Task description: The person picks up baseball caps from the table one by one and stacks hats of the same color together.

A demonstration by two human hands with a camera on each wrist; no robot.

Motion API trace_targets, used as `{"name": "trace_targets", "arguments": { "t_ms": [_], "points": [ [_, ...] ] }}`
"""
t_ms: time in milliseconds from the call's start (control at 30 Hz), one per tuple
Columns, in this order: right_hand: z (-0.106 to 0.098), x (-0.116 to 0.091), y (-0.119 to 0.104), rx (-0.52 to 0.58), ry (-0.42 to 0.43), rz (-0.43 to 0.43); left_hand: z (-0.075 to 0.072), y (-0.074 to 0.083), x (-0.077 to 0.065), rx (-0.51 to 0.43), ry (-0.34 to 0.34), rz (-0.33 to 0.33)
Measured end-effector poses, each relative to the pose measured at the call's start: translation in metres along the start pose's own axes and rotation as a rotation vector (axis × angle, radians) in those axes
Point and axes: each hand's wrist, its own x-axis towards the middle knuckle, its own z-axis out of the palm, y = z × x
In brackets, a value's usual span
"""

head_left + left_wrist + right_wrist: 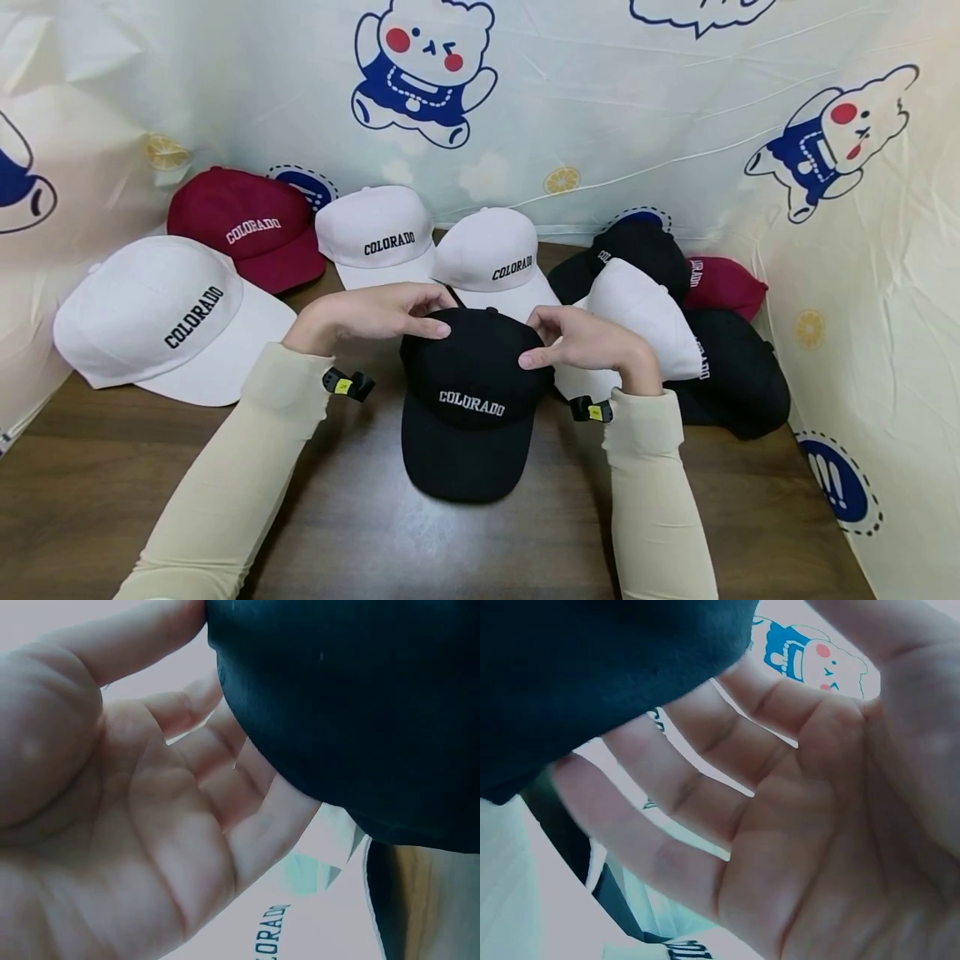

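- Both hands grip the front black cap [472, 358], one from each side, at the near middle of the bench [442, 558]; whether its brim touches the wood I cannot tell.
- The left hand [382, 312] is partly closed: its thumb presses the crown and its lightly bent fingers pass behind the fabric.
- The right hand [592, 340] mirrors it, thumb on the crown's other side, fingers spread slightly apart behind the edge.
- White lettering on the held cap reads "COLORADO", the brim pointing toward the wearer of the camera.
- "COLORADO" stands in black on the large white cap [142, 308] at left and on two white caps [378, 221] at the back.
- The left-hand red cap [225, 204] carries the same word in white.
- At right, the rear black cap [645, 250], far red cap [727, 287] and lower black cap [738, 375] show only part of their lettering.
- The yellow labels [342, 386] on the wrist straps are too small to read.
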Motion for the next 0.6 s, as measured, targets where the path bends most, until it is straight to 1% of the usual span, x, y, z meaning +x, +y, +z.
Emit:
{"name": "trace_targets", "arguments": {
  "t_ms": [133, 233, 467, 600],
  "points": [
    [0.004, 0.008, 0.0, -0.05, 0.058, -0.009, -0.005, -0.003, -0.003, 0.035, 0.057, -0.044],
    [0.005, 0.012, 0.0, -0.071, 0.086, 0.0, -0.007, -0.004, -0.006, 0.061, 0.084, -0.073],
    [0.008, 0.017, 0.003, -0.047, 0.099, 0.022, -0.01, -0.008, -0.005, 0.082, 0.098, -0.064],
    [0.01, 0.019, 0.004, -0.031, 0.093, 0.041, -0.01, -0.011, -0.004, 0.107, 0.113, -0.082]
  ]
}}
